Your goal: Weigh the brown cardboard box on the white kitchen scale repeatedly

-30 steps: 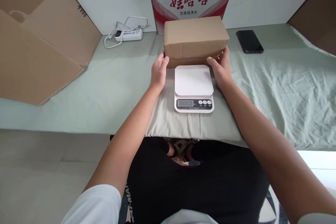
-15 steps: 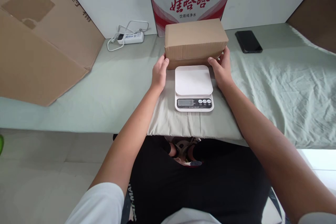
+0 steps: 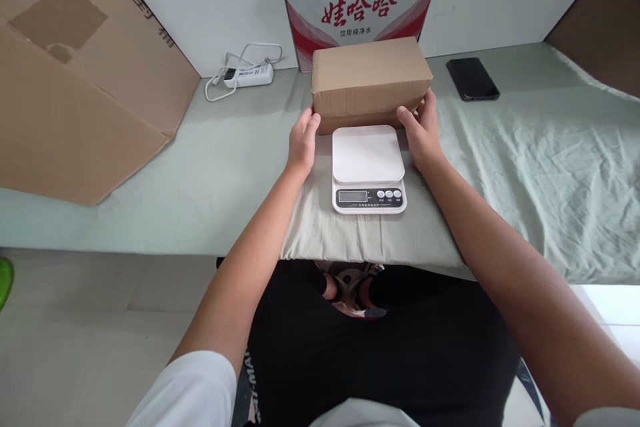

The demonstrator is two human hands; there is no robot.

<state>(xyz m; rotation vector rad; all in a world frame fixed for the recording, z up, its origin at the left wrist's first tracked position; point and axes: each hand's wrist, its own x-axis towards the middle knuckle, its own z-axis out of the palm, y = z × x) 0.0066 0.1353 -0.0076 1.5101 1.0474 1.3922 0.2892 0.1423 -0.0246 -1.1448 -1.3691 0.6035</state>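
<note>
A closed brown cardboard box [image 3: 371,77] sits on the cloth-covered table, just behind a white kitchen scale [image 3: 369,155]. My left hand [image 3: 303,137] grips the box's left end, thumb toward me and fingers partly hidden behind the corner. At the other end, my right hand [image 3: 423,128] holds the lower right corner, with its thumb on the front face. The scale's platform is bare, and its small display and several round buttons face me. I cannot read its display.
Behind the box stands a white and red printed carton [image 3: 360,7]. A white power strip with a coiled cable [image 3: 250,73] lies at the back left, a black phone [image 3: 473,79] at the right. A large cardboard carton [image 3: 95,113] fills the left side.
The view has shifted very slightly. Both hands stay on the cardboard box, and neither the box nor the scale has visibly moved on the table.
</note>
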